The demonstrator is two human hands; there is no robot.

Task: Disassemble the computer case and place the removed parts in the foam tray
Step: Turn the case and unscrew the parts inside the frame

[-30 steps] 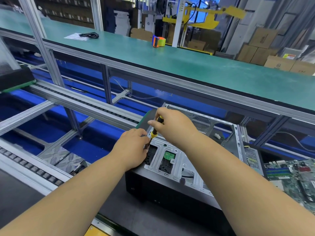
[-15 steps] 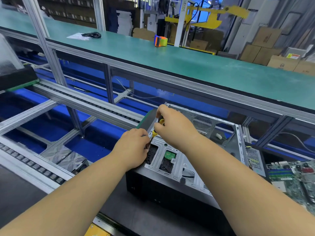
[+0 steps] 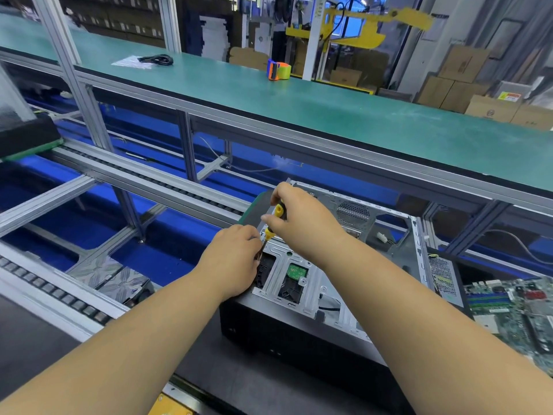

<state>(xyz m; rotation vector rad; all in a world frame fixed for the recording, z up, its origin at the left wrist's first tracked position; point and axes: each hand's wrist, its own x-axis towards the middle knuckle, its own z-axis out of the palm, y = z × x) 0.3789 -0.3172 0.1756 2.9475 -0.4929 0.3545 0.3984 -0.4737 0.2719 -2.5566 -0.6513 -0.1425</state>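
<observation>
The computer case (image 3: pixel 344 283) lies on its side on a dark tabletop (image 3: pixel 227 381) in front of the person, its open side up so the bare metal frame, a small green circuit board (image 3: pixel 296 271) and a round vent grille (image 3: pixel 353 211) show inside. The right hand (image 3: pixel 302 217) is curled round the yellow-and-black handle of a screwdriver (image 3: pixel 276 218), which stands nearly upright over the case's near left corner. The left hand (image 3: pixel 233 262) rests on that same corner, its fingers bent in around the lower shaft of the tool; how tightly they pinch it I cannot tell. Just right of the case, a green motherboard (image 3: pixel 514 310) lies flat on the tabletop. To the left, roller conveyor rails (image 3: pixel 54 292) of grey aluminium run past, with blue panels below them and a black tray (image 3: pixel 27 136) sitting on the far rail. Behind the case a long shelf with a green mat (image 3: pixel 329 100) crosses the whole room on aluminium posts; on it stand an orange-and-blue tape dispenser (image 3: pixel 278 69), a coiled black cable (image 3: pixel 157 59) and a clear plastic bag (image 3: pixel 128 61) beside it. Beyond the shelf, brown cardboard boxes (image 3: pixel 466 76) are stacked on the right, and a yellow machine arm (image 3: pixel 374 22) stands before bright windows.
</observation>
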